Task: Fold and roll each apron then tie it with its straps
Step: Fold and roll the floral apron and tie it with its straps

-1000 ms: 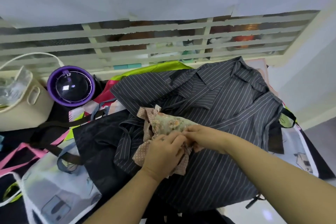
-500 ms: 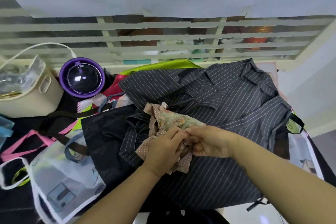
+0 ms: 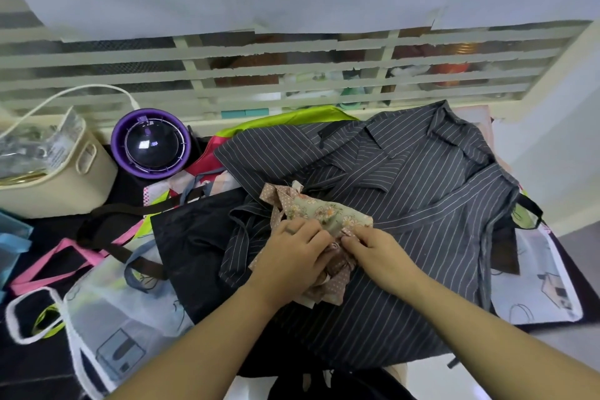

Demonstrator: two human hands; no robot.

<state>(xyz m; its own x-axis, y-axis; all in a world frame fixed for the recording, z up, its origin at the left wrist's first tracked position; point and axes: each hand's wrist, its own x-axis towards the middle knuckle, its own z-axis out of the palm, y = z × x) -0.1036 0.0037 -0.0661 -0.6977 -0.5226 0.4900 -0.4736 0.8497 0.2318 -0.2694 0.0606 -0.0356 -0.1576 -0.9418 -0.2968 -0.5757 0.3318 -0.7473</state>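
Lying rolled on a grey striped apron [image 3: 428, 204], the small floral apron [image 3: 328, 214] sits at the fingertips of both hands, its dotted straps [image 3: 337, 284] bunched beneath them. Left hand [image 3: 292, 258] and right hand [image 3: 378, 253] meet there, fingers curled, pinching the straps. A cream basket [image 3: 52, 185] stands far left.

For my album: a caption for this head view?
Left hand and right hand pinch straps of the floral apron atop a striped apron.

We note floral apron [image 3: 328, 214]: matt printed cloth | striped apron [image 3: 422, 204]: matt woven cloth | black apron [image 3: 188, 237]: faintly sheeny cloth | purple dome [image 3: 151, 143]: glossy plastic | cream basket [image 3: 65, 185]: smooth matt plastic
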